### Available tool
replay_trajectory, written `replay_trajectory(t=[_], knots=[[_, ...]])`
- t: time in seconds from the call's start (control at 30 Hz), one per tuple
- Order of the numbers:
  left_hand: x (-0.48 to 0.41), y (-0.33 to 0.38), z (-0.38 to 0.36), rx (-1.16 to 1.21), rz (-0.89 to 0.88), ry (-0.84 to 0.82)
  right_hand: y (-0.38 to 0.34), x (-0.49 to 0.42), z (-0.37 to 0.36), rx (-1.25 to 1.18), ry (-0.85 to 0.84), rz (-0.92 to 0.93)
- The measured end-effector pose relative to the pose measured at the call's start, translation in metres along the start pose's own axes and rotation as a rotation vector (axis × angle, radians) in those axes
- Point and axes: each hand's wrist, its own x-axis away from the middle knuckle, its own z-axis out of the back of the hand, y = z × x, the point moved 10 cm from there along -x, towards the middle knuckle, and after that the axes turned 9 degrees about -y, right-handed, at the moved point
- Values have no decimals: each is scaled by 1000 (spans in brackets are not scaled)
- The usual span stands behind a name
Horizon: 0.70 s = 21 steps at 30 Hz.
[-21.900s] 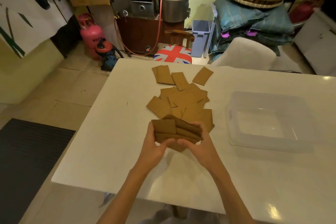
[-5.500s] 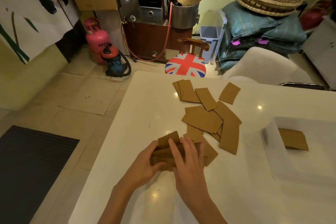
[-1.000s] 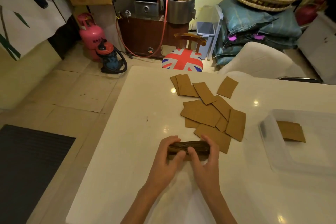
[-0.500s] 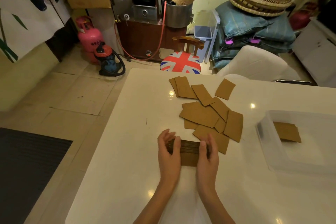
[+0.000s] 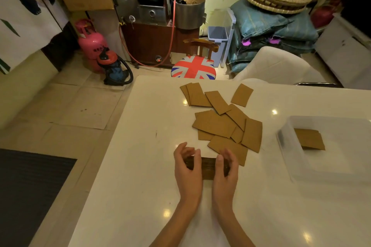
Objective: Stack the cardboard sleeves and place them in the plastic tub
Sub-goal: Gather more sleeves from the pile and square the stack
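A stack of brown cardboard sleeves [image 5: 207,167] stands on its edge on the white table [image 5: 130,186], pressed between my two hands. My left hand [image 5: 187,170] holds its left end and my right hand [image 5: 225,172] holds its right end. Several loose sleeves [image 5: 218,120] lie flat and overlapping just beyond the stack. The clear plastic tub [image 5: 287,146] sits on the table to the right, with a small stack of sleeves [image 5: 309,138] lying in its left part.
A stool with a flag-patterned seat [image 5: 193,67] and a white chair [image 5: 279,66] stand at the table's far edge. The table's left edge drops to a tiled floor with a dark mat [image 5: 30,196].
The stack has stayed upright between my hands while they shifted slightly along its ends. The camera view has tilted a little. The loose sleeves and tub have not moved.
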Motion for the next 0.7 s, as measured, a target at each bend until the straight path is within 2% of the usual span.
replay_trajectory(t=[0.13,0.27,0.33,0.4,0.5,0.57,0.63,0.7], knots=[[6,4,-8,-96,-60,-40,2,0,0,10,-1,26],[5,4,-15,-100,75,-72,-3,-4,6,75,53,15],[14,16,-26,-114,131,-201,-22,-22,12,171,68,68],[24,18,-34,-29,224,-389,-47,-46,11,203,-65,160],[39,32,-57,198,427,-809,-89,-54,-21,298,-476,344],[42,47,-70,154,452,-1035,-106,-43,-44,407,-622,429],[35,54,-75,109,422,-1118,-120,-38,-56,349,-673,427],[22,55,-70,119,432,-1103,-121,-42,-56,228,-730,316]])
